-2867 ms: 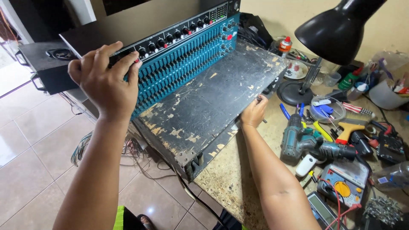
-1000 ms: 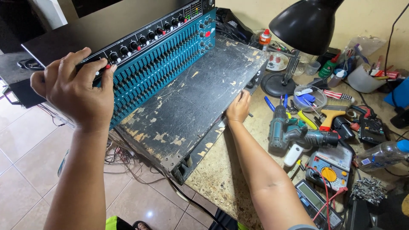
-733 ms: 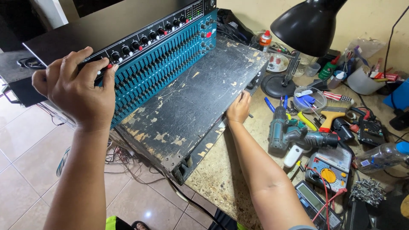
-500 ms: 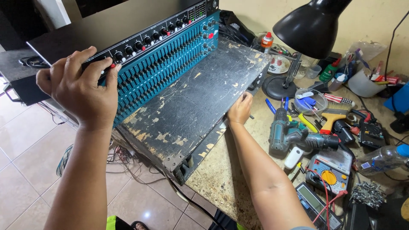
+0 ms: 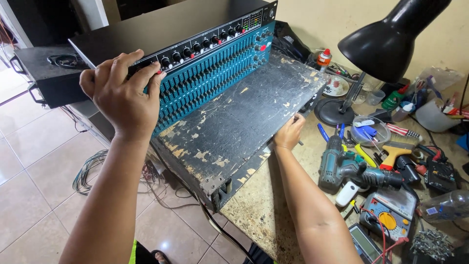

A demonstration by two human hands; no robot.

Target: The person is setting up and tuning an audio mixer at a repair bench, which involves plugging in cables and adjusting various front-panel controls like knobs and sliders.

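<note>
A: Your left hand [image 5: 124,98] is clamped over the top front corner of the blue graphic equalizer [image 5: 210,73], fingers curled across the row of black knobs. That unit stands on its rear edge inside the scuffed black rack case [image 5: 239,122], which lies open across the edge of the speckled workbench [image 5: 264,205].

B: And my right?

A: Your right hand [image 5: 288,134] grips the case's near side rail, on the side toward the teal cordless drill [image 5: 342,166]. Fingers are wrapped under the lip, so it is holding, not resting.

B: How do I handle the equalizer well from here?

A: I judge the knobs a poor handle; shift your left palm onto the metal corner of the equalizer. Keep the right hand bracing the case, since much of the case overhangs the bench above the tiled floor [image 5: 39,166]. Mind the loose cables [image 5: 88,168] hanging below the case, and the black desk lamp [image 5: 386,44] beyond it.
</note>
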